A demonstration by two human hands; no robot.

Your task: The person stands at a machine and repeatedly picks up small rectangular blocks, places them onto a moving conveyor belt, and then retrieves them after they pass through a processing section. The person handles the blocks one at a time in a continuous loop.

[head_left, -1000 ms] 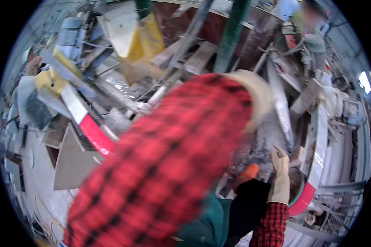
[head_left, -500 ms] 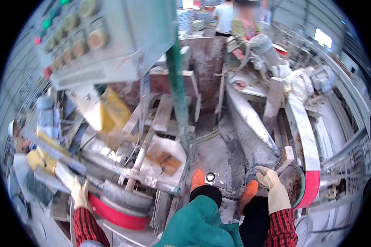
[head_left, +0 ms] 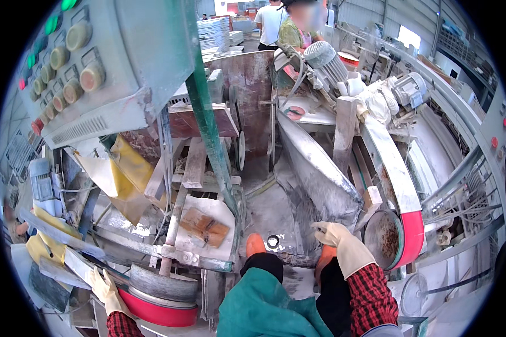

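At near left, the gloved left hand (head_left: 107, 293), lifted across the view a second ago, is now lowered, fingers spread over the left red-and-white belt (head_left: 158, 310) beside its grey pulley (head_left: 164, 285). At near right, the gloved right hand (head_left: 346, 247), loosely open and empty, hangs near a rust-stained pulley (head_left: 383, 240) inside the right red-and-white belt (head_left: 412, 238).

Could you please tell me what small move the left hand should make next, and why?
I would probably ease the left hand back from the grey wheel: its gloved fingers reach over the red-and-white band that curves around that wheel, and I cannot tell whether the wheel is turning.
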